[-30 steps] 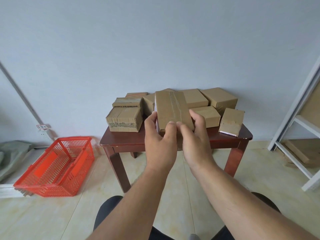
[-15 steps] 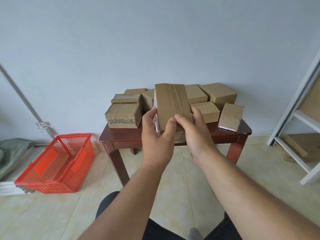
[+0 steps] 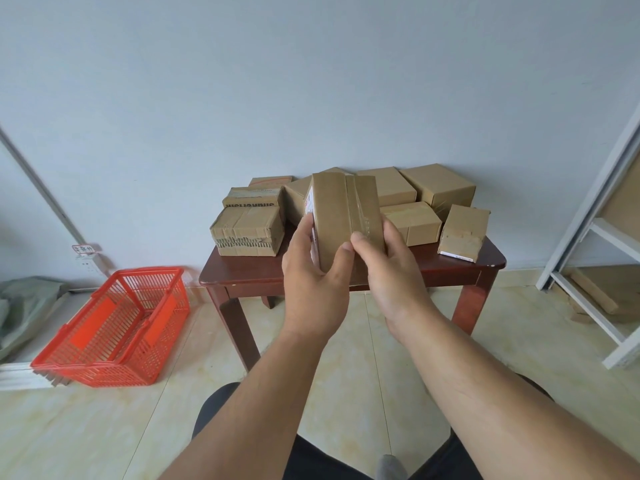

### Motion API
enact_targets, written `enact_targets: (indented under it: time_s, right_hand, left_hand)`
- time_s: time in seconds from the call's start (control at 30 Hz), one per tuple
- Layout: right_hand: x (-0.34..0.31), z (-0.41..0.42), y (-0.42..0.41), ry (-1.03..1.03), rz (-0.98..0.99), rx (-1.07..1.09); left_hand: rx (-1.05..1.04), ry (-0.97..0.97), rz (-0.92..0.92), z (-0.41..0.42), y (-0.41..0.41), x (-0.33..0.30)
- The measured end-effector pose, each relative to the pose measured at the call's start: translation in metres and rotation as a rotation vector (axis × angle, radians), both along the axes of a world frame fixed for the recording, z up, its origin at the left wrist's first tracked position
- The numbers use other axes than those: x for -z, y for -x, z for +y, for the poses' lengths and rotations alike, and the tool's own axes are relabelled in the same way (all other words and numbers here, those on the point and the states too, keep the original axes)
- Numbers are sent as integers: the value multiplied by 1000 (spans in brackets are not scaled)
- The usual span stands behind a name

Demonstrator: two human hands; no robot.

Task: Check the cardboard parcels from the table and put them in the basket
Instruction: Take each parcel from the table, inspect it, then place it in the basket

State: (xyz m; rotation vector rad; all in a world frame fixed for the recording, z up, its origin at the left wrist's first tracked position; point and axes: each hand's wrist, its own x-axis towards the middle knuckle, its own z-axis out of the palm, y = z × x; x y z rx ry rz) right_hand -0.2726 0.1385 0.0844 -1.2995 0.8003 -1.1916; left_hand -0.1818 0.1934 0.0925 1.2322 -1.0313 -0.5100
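Observation:
I hold a taped cardboard parcel (image 3: 343, 213) upright in front of the table, its white label edge facing left. My left hand (image 3: 313, 275) grips its lower left side, thumb across the front. My right hand (image 3: 391, 271) grips its lower right side, thumb on the tape. Several more cardboard parcels sit on the dark wooden table (image 3: 242, 277): one with torn tape (image 3: 246, 235) at the front left, a small tilted one (image 3: 464, 232) at the front right. The red plastic basket (image 3: 114, 327) stands on the floor to the table's left, nothing visible in it.
A white shelf frame (image 3: 588, 237) stands at the right with cardboard pieces on its lower level. A grey bag (image 3: 24, 303) and white boards lie at the far left by the basket. Pale tiled floor spreads between my knees and the table.
The parcel has been turned a little in my hands, so its left label edge now shows. Both hands stay on it, and my view has shifted slightly.

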Motion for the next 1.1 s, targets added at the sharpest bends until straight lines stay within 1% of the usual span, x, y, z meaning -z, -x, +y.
enact_targets:
  time_s: [0.13, 0.23, 0.33, 0.47, 0.73, 0.9, 1.1]
  right_hand:
    - [5, 1, -2, -4, -12, 17]
    - [7, 0, -4, -28, -20, 43]
    - [4, -3, -3, -37, -25, 109]
    - [0, -5, -2, -22, 3, 148]
    - [11, 3, -3, 13, 1, 133]
    - [5, -2, -3, 23, 29, 202]
    - [2, -3, -2, 39, 60, 196]
  left_hand:
    - [-99, -54, 73, -3, -7, 5]
    - [-82, -38, 108, -6, -8, 6]
    - [-75, -9, 92, -3, -4, 10]
    - [-99, -19, 83, -3, -3, 14]
    - [-158, -30, 17, -8, -10, 5]
    - [-148, -34, 37, -4, -5, 12]
    - [-136, -30, 53, -1, -6, 10]
